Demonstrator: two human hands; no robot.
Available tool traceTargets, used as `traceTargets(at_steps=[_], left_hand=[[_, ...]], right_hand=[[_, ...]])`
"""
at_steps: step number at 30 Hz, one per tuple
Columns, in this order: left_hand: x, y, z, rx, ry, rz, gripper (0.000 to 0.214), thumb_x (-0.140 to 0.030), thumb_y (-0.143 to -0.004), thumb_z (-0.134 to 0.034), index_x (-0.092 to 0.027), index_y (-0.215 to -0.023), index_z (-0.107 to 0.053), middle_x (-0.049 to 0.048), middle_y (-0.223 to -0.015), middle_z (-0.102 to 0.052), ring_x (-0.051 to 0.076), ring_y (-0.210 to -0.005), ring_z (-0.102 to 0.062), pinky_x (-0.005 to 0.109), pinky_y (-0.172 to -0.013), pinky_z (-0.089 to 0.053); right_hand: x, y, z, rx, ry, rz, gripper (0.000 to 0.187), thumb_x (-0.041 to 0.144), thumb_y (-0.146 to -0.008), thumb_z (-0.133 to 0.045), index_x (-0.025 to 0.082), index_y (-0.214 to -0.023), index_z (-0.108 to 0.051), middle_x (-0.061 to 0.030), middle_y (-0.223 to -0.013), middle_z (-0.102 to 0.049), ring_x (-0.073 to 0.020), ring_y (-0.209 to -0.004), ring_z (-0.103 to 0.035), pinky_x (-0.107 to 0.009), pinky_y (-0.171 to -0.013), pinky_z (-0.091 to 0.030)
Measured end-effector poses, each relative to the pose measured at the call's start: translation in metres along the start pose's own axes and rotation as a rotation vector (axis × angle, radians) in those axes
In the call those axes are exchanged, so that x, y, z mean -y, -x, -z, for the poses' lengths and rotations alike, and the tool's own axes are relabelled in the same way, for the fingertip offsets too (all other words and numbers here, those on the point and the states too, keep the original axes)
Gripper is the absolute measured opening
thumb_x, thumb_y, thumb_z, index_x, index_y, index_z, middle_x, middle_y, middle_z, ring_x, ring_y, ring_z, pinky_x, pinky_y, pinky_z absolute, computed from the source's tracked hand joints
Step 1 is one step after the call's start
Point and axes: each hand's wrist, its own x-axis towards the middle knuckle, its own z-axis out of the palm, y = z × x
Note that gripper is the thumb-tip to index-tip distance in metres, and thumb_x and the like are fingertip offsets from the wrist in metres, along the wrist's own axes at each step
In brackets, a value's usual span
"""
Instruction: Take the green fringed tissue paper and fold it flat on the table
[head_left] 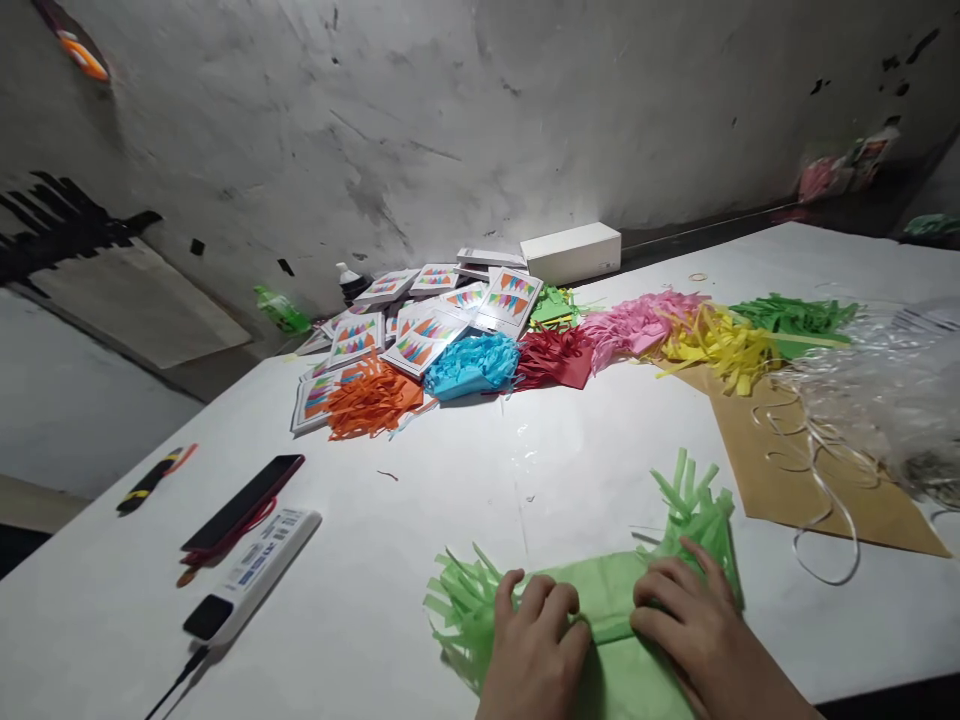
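A light green tissue paper piece with cut fringes at both ends lies at the front of the table. Across its middle runs a narrow folded band, between my two hands. My left hand is closed at the left end of that band, its curled fingers pressing on the paper. On the right, my right hand grips the other end, with fingers bent over the paper and the thumb side hidden. The green fringes stick out beyond both hands.
Fringed tissue bundles in orange, blue, red, pink, yellow and green line the back. Behind are printed packs and a white box. A phone and power strip lie left; white string right.
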Motion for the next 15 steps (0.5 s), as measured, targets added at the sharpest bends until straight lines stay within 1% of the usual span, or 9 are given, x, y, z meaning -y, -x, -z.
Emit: traceTargets(at_steps=[2, 3, 6, 7, 9, 11, 12, 14, 15], left_hand=[[-0.002, -0.007, 0.005, 0.014, -0.052, -0.077, 0.020, -0.006, -0.074, -0.061, -0.022, -0.065, -0.052, -0.0044, -0.072, -0.064, 0.018, -0.073, -0.058, 0.048, -0.096, -0.031], [-0.002, -0.012, 0.007, 0.036, -0.070, -0.101, 0.021, -0.006, -0.074, -0.061, -0.022, -0.064, -0.052, -0.0046, -0.070, -0.062, 0.018, -0.072, -0.057, 0.047, -0.095, -0.032], [-0.002, -0.022, 0.012, 0.111, -0.053, -0.121, 0.022, -0.004, -0.069, -0.062, -0.021, -0.062, -0.050, -0.0050, -0.064, -0.059, 0.017, -0.066, -0.056, 0.042, -0.086, -0.038], [-0.001, -0.024, 0.013, 0.113, -0.037, -0.111, 0.021, -0.005, -0.069, -0.062, -0.021, -0.062, -0.051, -0.0048, -0.064, -0.060, 0.017, -0.065, -0.057, 0.041, -0.083, -0.040], [-0.002, -0.023, 0.012, 0.064, -0.003, -0.085, 0.018, -0.007, -0.073, -0.061, -0.022, -0.066, -0.054, -0.0034, -0.070, -0.065, 0.017, -0.067, -0.058, 0.040, -0.079, -0.042], [-0.006, -0.017, 0.008, -0.011, 0.049, -0.108, 0.018, -0.007, -0.080, -0.058, -0.022, -0.071, -0.058, -0.0024, -0.076, -0.068, 0.017, -0.069, -0.060, 0.038, -0.077, -0.045], [-0.008, -0.013, 0.004, -0.035, 0.082, -0.129, 0.019, -0.006, -0.082, -0.056, -0.022, -0.071, -0.058, -0.0026, -0.074, -0.068, 0.016, -0.067, -0.059, 0.035, -0.072, -0.046], [-0.015, -0.008, -0.003, -0.090, 0.095, -0.185, 0.022, -0.008, -0.087, -0.055, -0.022, -0.070, -0.058, -0.0032, -0.067, -0.064, 0.014, -0.061, -0.057, 0.028, -0.058, -0.046], [-0.018, -0.007, -0.007, -0.122, 0.087, -0.203, 0.020, -0.012, -0.089, -0.056, -0.022, -0.072, -0.059, -0.0030, -0.068, -0.064, 0.013, -0.060, -0.057, 0.026, -0.054, -0.046]], right_hand=[[0.002, -0.001, 0.001, 0.030, 0.097, 0.108, 0.024, 0.011, -0.084, -0.043, 0.028, -0.081, -0.060, 0.0009, -0.077, -0.066, -0.0239, -0.082, -0.065, -0.060, -0.109, -0.035], [0.003, -0.002, 0.000, 0.051, 0.142, 0.153, 0.025, 0.008, -0.084, -0.043, 0.026, -0.082, -0.061, 0.0002, -0.077, -0.066, -0.0234, -0.082, -0.064, -0.058, -0.110, -0.035], [0.005, -0.007, -0.006, 0.094, 0.205, 0.244, 0.022, 0.006, -0.081, -0.048, 0.024, -0.080, -0.062, -0.0009, -0.071, -0.061, -0.0228, -0.073, -0.060, -0.053, -0.103, -0.044], [0.006, -0.009, -0.009, 0.101, 0.207, 0.256, 0.022, 0.006, -0.080, -0.049, 0.023, -0.079, -0.062, -0.0008, -0.069, -0.060, -0.0225, -0.070, -0.058, -0.051, -0.100, -0.048], [0.008, -0.013, -0.015, 0.084, 0.190, 0.267, 0.022, 0.005, -0.078, -0.050, 0.024, -0.075, -0.061, -0.0002, -0.066, -0.058, -0.0218, -0.066, -0.056, -0.046, -0.095, -0.052], [0.010, -0.018, -0.017, 0.034, 0.158, 0.243, 0.023, 0.005, -0.080, -0.048, 0.025, -0.072, -0.058, 0.0009, -0.064, -0.058, -0.0206, -0.064, -0.057, -0.043, -0.091, -0.054], [0.011, -0.021, -0.017, -0.003, 0.140, 0.206, 0.025, 0.005, -0.081, -0.046, 0.025, -0.071, -0.057, 0.0012, -0.064, -0.059, -0.0202, -0.064, -0.058, -0.043, -0.090, -0.054], [0.010, -0.027, -0.012, -0.110, 0.102, 0.074, 0.027, 0.007, -0.086, -0.041, 0.025, -0.076, -0.058, 0.0019, -0.068, -0.063, -0.0198, -0.067, -0.062, -0.043, -0.090, -0.054], [0.008, -0.030, -0.006, -0.179, 0.080, -0.016, 0.027, 0.009, -0.089, -0.041, 0.026, -0.080, -0.059, 0.0022, -0.072, -0.066, -0.0201, -0.070, -0.065, -0.043, -0.090, -0.054]])
